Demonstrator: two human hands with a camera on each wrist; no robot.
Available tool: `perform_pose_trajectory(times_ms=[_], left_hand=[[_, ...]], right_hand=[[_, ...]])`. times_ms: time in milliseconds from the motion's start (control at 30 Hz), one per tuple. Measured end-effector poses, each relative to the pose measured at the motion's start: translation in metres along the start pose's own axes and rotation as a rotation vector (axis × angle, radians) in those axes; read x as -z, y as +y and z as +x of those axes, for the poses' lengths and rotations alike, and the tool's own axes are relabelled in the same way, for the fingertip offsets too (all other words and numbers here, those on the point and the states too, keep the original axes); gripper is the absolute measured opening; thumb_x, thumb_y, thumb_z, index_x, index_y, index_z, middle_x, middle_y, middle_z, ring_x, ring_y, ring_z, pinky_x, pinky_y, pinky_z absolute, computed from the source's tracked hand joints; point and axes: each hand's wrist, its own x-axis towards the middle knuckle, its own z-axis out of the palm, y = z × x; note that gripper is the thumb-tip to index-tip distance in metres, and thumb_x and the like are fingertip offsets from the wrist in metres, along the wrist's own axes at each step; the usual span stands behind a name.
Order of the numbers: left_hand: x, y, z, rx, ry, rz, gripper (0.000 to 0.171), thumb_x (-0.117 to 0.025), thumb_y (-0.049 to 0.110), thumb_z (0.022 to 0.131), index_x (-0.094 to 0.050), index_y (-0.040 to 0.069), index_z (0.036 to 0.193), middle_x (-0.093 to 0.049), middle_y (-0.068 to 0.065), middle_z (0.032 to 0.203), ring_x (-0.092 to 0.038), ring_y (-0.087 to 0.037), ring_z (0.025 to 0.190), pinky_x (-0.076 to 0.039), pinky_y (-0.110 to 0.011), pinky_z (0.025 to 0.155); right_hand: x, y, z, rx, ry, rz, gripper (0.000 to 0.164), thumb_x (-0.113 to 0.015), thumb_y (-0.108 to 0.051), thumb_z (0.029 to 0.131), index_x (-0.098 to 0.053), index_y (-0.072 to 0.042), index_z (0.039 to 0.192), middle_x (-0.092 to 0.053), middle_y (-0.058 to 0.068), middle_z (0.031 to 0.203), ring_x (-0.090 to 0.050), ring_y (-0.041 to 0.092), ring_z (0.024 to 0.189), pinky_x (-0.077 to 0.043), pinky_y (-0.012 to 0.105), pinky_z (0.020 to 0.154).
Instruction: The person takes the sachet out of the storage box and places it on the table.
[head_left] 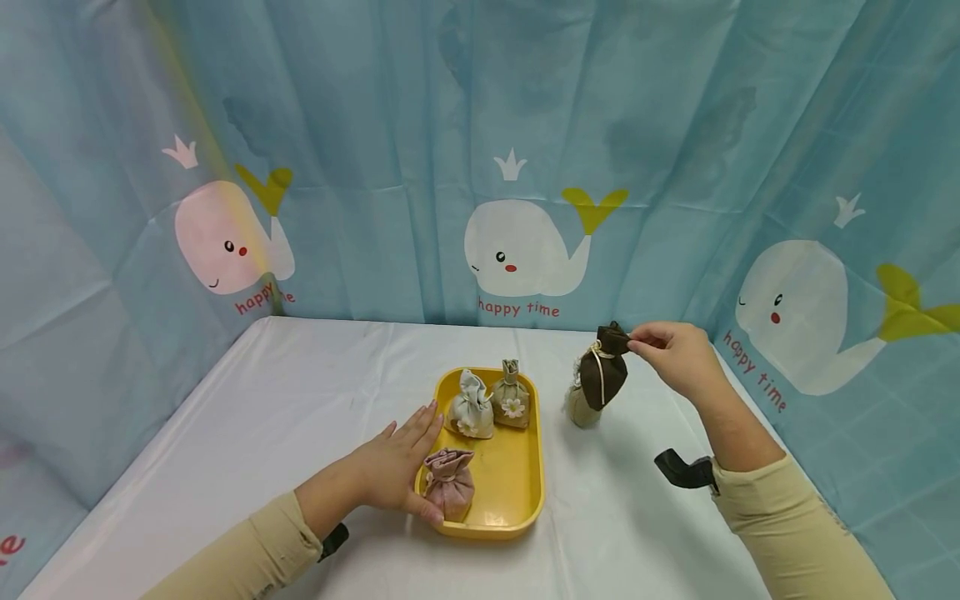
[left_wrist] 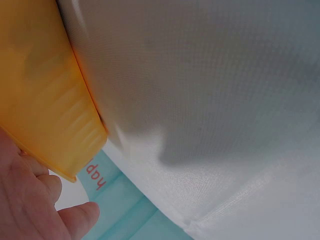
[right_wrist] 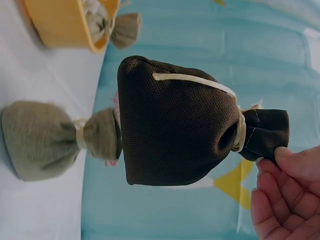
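My right hand (head_left: 678, 357) pinches the gathered top of a dark brown drawstring pouch (right_wrist: 180, 120), which hangs above the table. Behind and below it, an olive-green pouch (right_wrist: 42, 141) stands on the white cloth, partly covered by the brown one in the head view. My left hand (head_left: 393, 462) rests along the left rim of a yellow tray (head_left: 498, 475), its fingers extended. Inside the tray are a pink pouch (head_left: 450, 487) near the front left, a pale grey-green pouch (head_left: 472, 408) and a beige pouch with a white flower (head_left: 512, 400) at the back.
A white cloth (head_left: 300, 400) covers the table under the tray. Light-blue curtains (head_left: 420, 233) with whale prints stand around the back and sides. Black straps (head_left: 684, 469) sit at the wrists.
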Motion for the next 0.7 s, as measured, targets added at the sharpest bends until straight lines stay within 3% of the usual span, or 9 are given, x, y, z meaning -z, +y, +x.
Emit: perform_pose_trajectory(times_ms=[433,700], left_hand=[[0.001,0.001,-0.001,0.004,0.000,-0.006,0.131,-0.041,0.090,0.053,-0.005,0.006,0.147,0.007,-0.011,0.153,0.001,-0.025,0.140,-0.017,-0.055,0.106],[0.001,0.000,0.000,0.003,-0.005,-0.004,0.130,-0.040,0.090,0.053,-0.006,0.006,0.147,0.006,-0.011,0.153,0.000,-0.026,0.140,-0.018,-0.055,0.106]], right_hand=[[0.006,0.034,0.006,-0.037,0.060,-0.056,0.022,-0.059,-0.021,0.090,-0.067,-0.001,0.097,-0.066,0.019,0.093,-0.059,0.031,0.084,-0.048,0.041,0.065],[0.003,0.049,0.006,-0.078,0.025,-0.095,0.022,-0.058,-0.018,0.090,-0.066,0.001,0.098,-0.066,0.019,0.092,-0.059,0.030,0.081,-0.048,0.040,0.064]])
